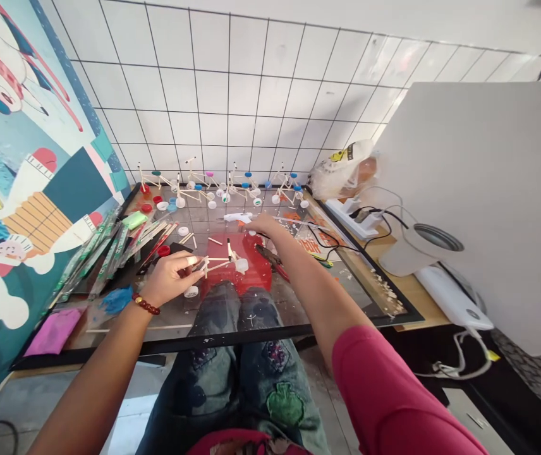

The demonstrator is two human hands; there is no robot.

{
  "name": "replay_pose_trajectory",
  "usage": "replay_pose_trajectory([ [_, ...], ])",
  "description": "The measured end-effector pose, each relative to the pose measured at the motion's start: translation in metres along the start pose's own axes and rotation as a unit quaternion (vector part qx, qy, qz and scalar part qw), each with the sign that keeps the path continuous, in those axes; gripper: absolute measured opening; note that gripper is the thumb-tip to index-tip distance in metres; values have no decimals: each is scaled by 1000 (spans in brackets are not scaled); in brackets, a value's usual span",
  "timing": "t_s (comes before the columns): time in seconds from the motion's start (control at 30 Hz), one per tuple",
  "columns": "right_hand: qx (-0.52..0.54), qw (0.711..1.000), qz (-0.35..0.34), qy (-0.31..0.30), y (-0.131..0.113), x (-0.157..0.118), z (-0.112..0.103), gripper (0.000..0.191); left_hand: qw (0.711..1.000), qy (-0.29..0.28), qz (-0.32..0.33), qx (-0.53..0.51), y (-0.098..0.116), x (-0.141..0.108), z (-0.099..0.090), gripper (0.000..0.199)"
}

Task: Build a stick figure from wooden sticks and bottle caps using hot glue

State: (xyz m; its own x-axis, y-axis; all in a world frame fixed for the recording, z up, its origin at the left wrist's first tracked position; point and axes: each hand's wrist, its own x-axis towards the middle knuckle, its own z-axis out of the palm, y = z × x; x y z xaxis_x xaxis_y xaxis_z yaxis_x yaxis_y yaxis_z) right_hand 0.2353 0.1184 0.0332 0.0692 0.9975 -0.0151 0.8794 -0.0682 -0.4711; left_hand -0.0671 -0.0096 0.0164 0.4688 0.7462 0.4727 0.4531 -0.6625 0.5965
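My left hand (174, 275), with a beaded bracelet on the wrist, pinches a small bicycle-shaped model (218, 260) made of wooden sticks. A white bottle cap (241, 265) forms a wheel at the model's right end, and a dark-tipped stick stands up beside it. Farther back, my right hand (263, 224) is closed at the rear of a white hot glue gun (237, 218) with an orange trigger. The nozzle points left; my hand hides the handle. Pliers with red grips (270, 256) lie beneath my right forearm, near a red patch (211, 278) on the glass tabletop.
Several similar stick models (246, 186) line the tiled wall. Packaged sticks (109, 246) and a pink packet (52, 332) lie left. A power strip (349, 215), black cable (332, 243), plastic bag (346, 170) and white cylindrical object (419, 249) stand right.
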Motion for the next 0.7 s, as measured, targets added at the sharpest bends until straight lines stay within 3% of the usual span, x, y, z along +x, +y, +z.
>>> replay_pose_trajectory([
  [0.17, 64, 997, 26, -38, 8, -1, 1, 19, 1000, -10, -10, -14, 0, 0, 0, 31],
  [0.47, 62, 996, 30, 53, 20, -17, 12, 42, 1000, -6, 6, 2, 6, 3, 0, 25],
  [0.7, 32, 998, 19, 58, 24, -19, 17, 44, 1000, -10, -4, 0, 5, 3, 0, 26],
])
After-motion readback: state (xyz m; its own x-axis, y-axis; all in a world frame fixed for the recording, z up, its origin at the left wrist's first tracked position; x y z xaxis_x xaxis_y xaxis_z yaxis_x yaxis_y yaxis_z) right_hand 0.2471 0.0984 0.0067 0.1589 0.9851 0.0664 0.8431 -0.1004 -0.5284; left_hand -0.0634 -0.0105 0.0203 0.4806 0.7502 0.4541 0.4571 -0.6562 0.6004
